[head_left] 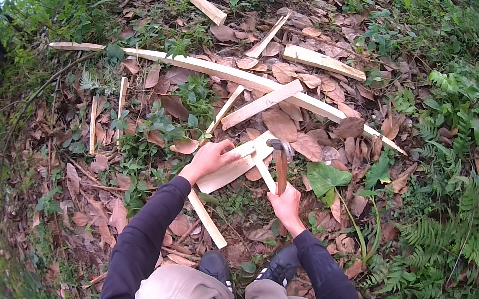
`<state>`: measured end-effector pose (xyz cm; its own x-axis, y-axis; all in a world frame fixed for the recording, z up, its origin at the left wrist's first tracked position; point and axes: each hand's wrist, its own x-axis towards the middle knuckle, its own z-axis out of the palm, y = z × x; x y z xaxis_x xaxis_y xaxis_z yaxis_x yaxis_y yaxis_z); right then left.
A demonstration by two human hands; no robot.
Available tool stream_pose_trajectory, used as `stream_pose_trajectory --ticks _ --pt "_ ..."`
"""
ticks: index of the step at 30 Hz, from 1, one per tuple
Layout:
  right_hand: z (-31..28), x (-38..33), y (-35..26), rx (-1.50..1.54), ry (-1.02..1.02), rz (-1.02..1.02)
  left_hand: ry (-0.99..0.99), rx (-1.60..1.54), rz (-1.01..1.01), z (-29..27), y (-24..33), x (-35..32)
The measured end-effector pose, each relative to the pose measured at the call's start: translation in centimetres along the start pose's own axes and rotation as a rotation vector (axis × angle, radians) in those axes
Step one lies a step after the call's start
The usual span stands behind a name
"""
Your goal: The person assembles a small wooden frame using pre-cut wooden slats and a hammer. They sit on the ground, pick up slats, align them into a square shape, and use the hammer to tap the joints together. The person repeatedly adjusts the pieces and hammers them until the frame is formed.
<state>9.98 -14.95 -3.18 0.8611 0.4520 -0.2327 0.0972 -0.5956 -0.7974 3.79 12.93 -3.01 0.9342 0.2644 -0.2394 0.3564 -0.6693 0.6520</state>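
Observation:
My left hand (211, 159) presses down on a pale split wood plank (235, 166) lying on the leafy ground in front of me. My right hand (287, 206) grips the wooden handle of a hammer (281, 159), whose metal head rests over the far end of that plank. A thinner strip of wood (263, 171) crosses the plank near the hammer. Another narrow strip (207, 219) lies just below the plank, near my knees.
A long curved pale slat (226, 73) runs across the ground beyond the plank, with several shorter boards (325, 62) and thin strips (93, 124) scattered about. Dry brown leaves cover the soil; ferns (457, 196) and weeds grow at right and left. My black shoes (280, 265) are below.

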Motion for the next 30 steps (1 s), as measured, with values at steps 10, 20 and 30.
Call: stream_pose_trajectory --ticks 10,20,30 --pt "-3.2 -0.9 -1.8 -0.015 -0.122 -0.012 0.27 0.347 0.146 5.8 -0.9 -1.2" --pt "-1.3 0.4 -4.0 0.033 -0.003 -0.143 0.281 0.261 0.034 5.8 -0.9 -0.5" --pt "-4.9 0.5 -7.8 0.029 0.157 -0.279 0.301 0.229 0.051 5.4 -0.9 -0.4"
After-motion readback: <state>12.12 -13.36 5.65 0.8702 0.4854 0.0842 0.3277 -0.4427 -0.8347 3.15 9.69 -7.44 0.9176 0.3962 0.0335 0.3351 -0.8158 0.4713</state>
